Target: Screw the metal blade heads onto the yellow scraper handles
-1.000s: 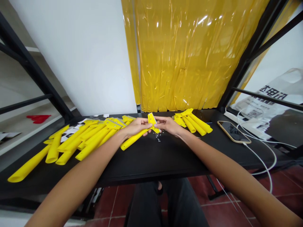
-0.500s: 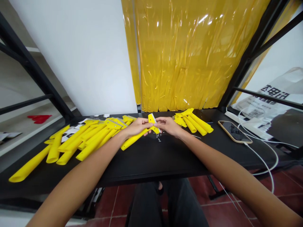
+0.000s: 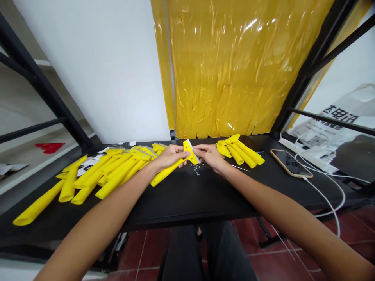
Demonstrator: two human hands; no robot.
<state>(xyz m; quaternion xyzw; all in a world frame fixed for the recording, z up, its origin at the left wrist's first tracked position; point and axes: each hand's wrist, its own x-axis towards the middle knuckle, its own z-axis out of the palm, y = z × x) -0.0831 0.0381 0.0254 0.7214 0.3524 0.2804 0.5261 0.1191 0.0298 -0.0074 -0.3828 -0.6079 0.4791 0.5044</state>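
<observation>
In my left hand point(image 3: 173, 155) is a yellow scraper point(image 3: 165, 173), its fingers wrapped where the handle meets the wide head. The scraper is tilted, handle toward me and to the left, with a pale blade strip along the head's right edge. My right hand point(image 3: 209, 155) is closed at that edge, fingertips pinched against the blade side; whether they also hold a small part is hidden. Tiny nuts and screws point(image 3: 197, 168) lie on the black table point(image 3: 187, 199) just below the scraper head.
A pile of yellow scrapers point(image 3: 117, 168) covers the table's left side. Several more yellow scrapers point(image 3: 241, 150) lie to the right, near a thin metal rod point(image 3: 240, 168). Farther right are a phone point(image 3: 291, 163) on a white cable point(image 3: 325, 199) and a plastic bag point(image 3: 336, 121). Black shelf posts point(image 3: 49, 89) frame both sides.
My right fingers have shifted slightly along the blade edge of the scraper, showing more of its head. My left hand keeps its hold. The view has moved a little.
</observation>
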